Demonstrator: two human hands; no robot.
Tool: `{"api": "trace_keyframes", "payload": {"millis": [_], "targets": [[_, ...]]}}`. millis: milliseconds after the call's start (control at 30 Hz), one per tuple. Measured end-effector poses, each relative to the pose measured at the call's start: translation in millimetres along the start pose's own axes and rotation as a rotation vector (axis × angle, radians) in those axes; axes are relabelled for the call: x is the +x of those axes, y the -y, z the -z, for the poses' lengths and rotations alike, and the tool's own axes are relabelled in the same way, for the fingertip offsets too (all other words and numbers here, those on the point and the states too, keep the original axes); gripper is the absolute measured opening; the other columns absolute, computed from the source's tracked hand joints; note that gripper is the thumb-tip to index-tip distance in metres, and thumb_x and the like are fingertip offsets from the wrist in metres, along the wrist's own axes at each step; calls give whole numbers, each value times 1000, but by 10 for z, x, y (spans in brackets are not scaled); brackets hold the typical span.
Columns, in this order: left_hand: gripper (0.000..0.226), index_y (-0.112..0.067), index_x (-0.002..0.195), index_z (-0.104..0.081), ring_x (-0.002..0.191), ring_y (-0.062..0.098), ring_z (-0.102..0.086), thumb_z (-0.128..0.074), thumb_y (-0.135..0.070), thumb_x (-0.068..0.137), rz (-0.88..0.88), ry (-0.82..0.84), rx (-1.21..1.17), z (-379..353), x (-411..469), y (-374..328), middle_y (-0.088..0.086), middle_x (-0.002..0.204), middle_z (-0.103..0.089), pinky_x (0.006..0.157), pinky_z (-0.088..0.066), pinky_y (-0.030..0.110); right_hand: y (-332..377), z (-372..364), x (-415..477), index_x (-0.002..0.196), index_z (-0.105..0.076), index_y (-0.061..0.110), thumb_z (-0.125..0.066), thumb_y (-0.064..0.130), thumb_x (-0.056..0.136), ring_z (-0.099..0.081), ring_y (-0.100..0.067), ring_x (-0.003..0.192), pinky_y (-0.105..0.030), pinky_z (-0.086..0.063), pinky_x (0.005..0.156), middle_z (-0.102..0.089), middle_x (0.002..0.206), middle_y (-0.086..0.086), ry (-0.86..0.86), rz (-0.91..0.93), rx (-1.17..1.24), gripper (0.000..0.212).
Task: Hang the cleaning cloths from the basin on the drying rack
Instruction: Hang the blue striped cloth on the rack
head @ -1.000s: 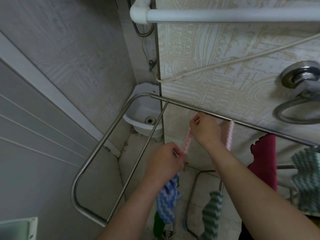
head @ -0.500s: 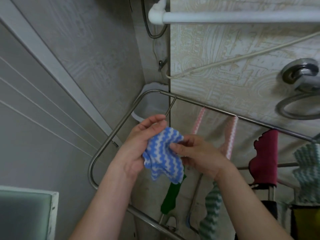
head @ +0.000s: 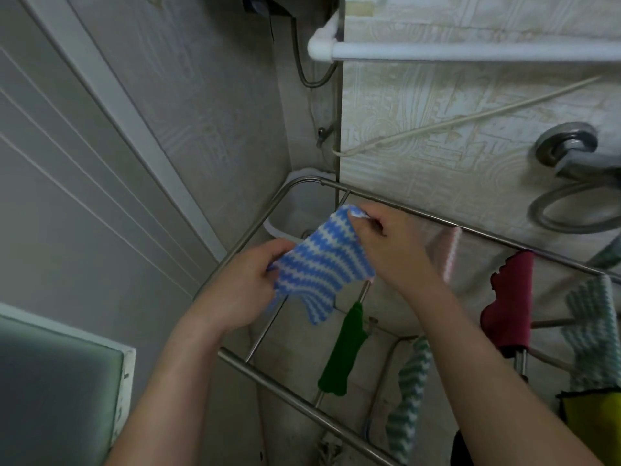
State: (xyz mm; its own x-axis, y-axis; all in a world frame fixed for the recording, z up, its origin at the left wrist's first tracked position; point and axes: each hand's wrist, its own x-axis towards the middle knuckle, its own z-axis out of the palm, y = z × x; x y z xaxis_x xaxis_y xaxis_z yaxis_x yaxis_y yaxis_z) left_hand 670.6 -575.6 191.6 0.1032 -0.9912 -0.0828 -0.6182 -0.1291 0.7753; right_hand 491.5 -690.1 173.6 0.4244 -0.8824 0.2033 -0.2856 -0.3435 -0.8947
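The left hand (head: 248, 280) pinches the near-left edge of the blue-and-white striped cloth (head: 322, 264), which is held above the left end of the drying rack (head: 265, 214). The right hand (head: 393, 250) pinches its far corner. The cloth's long axis runs diagonally, near-left to far-right, with 1 loose corner drooping toward the near side. Best to pull that edge taut, turn it parallel to a free bar left of the pink cloth (head: 450, 253), and drape even halves.

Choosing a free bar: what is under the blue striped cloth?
Under the blue striped cloth runs a rack crossbar, its middle covered; the white basin shows past the top edge, partly hidden.
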Motion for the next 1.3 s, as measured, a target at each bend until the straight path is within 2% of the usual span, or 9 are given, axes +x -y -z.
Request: {"api": "trace_keyframes", "payload": {"millis": [100,200,400,600,767,867,967,1133,1300], "targets": [[37,-34,108,-55,76,25,-67,-53,-2,89,14,-121,-244,-100,-112,-22,12,85,-70,69,-51,38,-111,-26,55,62,-43,23,-51,14,95,-42,2,54,-15,-28,53,-40,55,8,-88,39,-152,35],[36,-27,102,-53,59,9,-59,-52,7,90,15,-192,-403,-179,-223,24,-3,70,-66,56,-44,20,-192,-25,98,57,-40,20,-54,17,94,-39,-3,50,-21,-26,52,-38,52,4,-71,15,-237,40],[58,-27,74,-67,72,-3,-56,-35,22,81,134,-266,-139,-263,-382,403,-14,79,-65,62,-36,6,-325,-343,121,57,-36,15,-54,23,93,-35,-16,52,-34,-22,54,-36,54,-6,263,-36,-361,41],[32,-14,107,-70,90,23,-62,-56,-1,82,475,-348,37,-372,-438,839,9,106,-67,78,-44,25,-460,-983,94,59,-33,17,-45,29,98,-40,-19,57,-34,-29,57,-35,57,-2,382,-76,-358,42],[55,-16,127,-57,115,26,-55,-62,-5,74,515,-262,310,-325,-442,941,7,125,-52,98,-42,30,-436,-1239,160,62,-40,18,-44,31,99,-46,-20,63,-34,-36,61,-43,60,-1,330,-66,-367,39],[57,-17,130,-53,117,29,-52,-57,-7,74,548,-219,438,-333,-418,941,7,125,-48,97,-43,34,-426,-1309,200,106,-64,10,-44,28,99,-61,-26,94,-40,-49,84,-67,101,-12,374,-55,-291,28],[58,-15,132,-48,116,30,-45,-56,-12,75,518,-153,558,-376,-411,992,8,125,-50,100,-38,34,-477,-1238,164,138,-47,16,-46,20,99,-50,-26,119,-35,-42,101,-53,132,-11,392,-17,-349,39],[46,-19,129,-51,125,24,-38,-54,-28,85,473,-157,622,-502,-427,1001,-1,138,-46,97,-42,40,-623,-1099,-4,115,-61,18,-58,26,92,-58,-18,91,-28,-44,75,-64,103,-6,248,-201,-362,25],[36,-26,124,-57,101,23,-61,-56,-35,90,400,-137,360,-585,-460,920,2,110,-67,82,-47,31,-673,-1221,-213,121,-60,20,-65,28,87,-61,-18,97,-36,-50,91,-62,97,-2,329,-316,-166,35]]}}
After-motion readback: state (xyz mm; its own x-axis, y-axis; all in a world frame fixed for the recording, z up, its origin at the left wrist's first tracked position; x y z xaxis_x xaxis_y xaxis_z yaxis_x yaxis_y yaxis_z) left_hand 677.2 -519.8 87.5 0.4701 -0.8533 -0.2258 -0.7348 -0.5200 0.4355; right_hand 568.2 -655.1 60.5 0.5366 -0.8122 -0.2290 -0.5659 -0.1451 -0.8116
